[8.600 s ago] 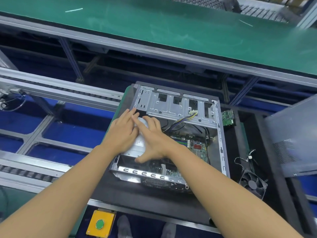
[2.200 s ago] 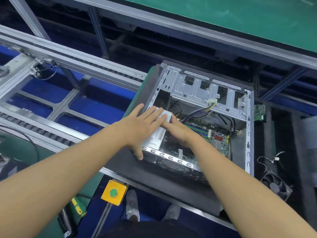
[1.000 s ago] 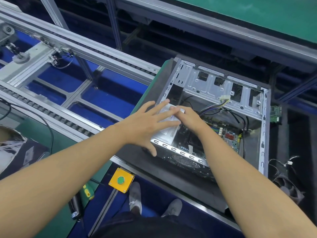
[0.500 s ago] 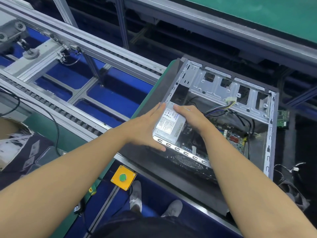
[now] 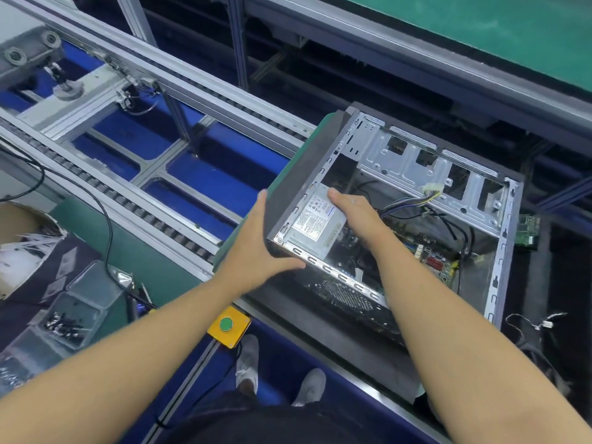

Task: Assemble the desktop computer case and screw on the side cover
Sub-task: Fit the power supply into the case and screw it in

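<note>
Grey sheet-metal computer case (image 5: 416,161), just one, lies open side up with its vented rear wall toward me, its long axis running rightward from my left hand (image 5: 256,248). That hand clasps the near-left corner, thumb over the rim. Just right of it, inside, my right hand (image 5: 355,209) grips the single silver labelled power supply box (image 5: 315,224).

left hand (image 5: 253,251) — off power supply (image 5: 315,222), onto case (image 5: 400,155) corner | right hand (image 5: 355,213) — now grips its side
</note>
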A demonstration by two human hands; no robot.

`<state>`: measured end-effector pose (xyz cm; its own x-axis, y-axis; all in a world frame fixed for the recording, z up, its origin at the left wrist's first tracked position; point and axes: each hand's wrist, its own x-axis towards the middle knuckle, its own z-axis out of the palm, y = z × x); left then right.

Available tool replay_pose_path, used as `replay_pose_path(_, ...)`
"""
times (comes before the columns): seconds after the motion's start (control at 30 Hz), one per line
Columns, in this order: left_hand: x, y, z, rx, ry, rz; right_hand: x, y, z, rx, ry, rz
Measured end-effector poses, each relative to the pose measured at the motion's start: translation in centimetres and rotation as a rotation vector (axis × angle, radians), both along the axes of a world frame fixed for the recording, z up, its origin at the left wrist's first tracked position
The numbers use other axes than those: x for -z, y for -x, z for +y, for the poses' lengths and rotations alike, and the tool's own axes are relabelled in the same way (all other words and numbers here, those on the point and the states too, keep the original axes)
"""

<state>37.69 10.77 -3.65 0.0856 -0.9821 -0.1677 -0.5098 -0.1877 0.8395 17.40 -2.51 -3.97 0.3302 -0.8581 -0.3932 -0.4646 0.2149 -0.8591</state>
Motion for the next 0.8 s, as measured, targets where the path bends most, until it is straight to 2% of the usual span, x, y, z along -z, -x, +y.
replay_pose_path(0.1,1.5,2.3,3.2,-0.335,-0.241,0.240,0.3,0.0,0.2,0.022,0.012,-0.025)
replay_pose_path(0.2,1.8,4.8,3.8,-0.502,-0.466,0.553,0.5,0.0,0.2,0.023,0.026,-0.058)
replay_pose_path(0.3,0.6,7.0,2.8,-0.707,-0.482,0.983,0.6,0.1,0.0,0.001,0.015,-0.064)
replay_pose_path(0.37,-0.4,7.9,1.5,-0.846,-0.473,1.119,0.7,0.2,-0.1,-0.019,0.001,-0.063)
replay_pose_path(0.6,-3.3,9.5,-2.2,-1.266,-0.612,1.183,0.5,0.5,-0.3,-0.033,-0.028,-0.040)
replay_pose_path(0.8,-3.6,9.9,-2.7,-1.309,-0.592,1.146,0.7,0.0,-0.7,0.014,-0.037,-0.057)
